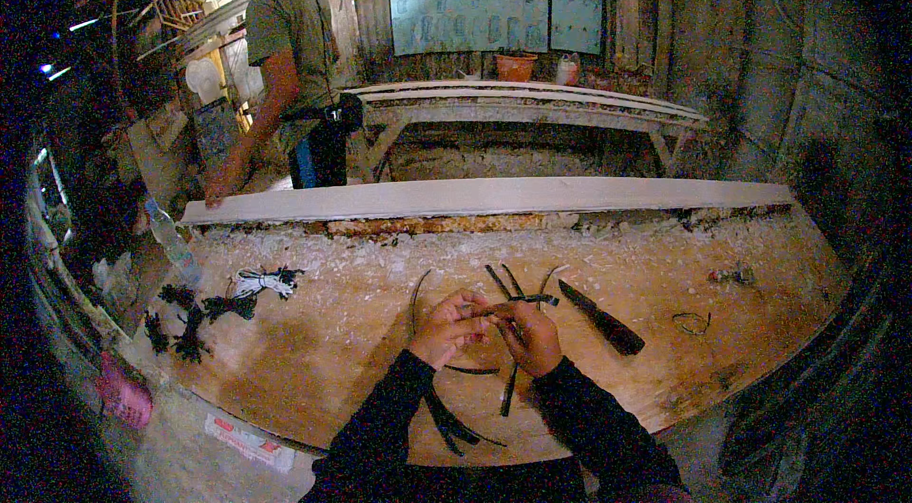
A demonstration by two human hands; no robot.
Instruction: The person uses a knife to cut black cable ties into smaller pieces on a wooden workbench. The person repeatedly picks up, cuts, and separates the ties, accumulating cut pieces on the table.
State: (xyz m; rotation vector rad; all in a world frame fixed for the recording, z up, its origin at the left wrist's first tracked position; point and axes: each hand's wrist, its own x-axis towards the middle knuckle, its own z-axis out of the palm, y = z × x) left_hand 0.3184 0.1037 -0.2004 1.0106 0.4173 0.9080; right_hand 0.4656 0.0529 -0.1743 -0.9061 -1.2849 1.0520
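Over the middle of the wooden table, my left hand and my right hand meet with their fingertips pinched together. Whatever lies between the fingers is too small and dark to make out. Thin black strips lie just beyond my right hand, and one more strip shows below it. Beside my left forearm lies a bunch of black strips. A knife with a dark handle rests to the right of my right hand, its point facing away from me.
Bundled black cords and a white cord bundle lie at left, near a clear plastic bottle. A long white board spans the table's far edge; a person touches its left end. Behind stands a bench.
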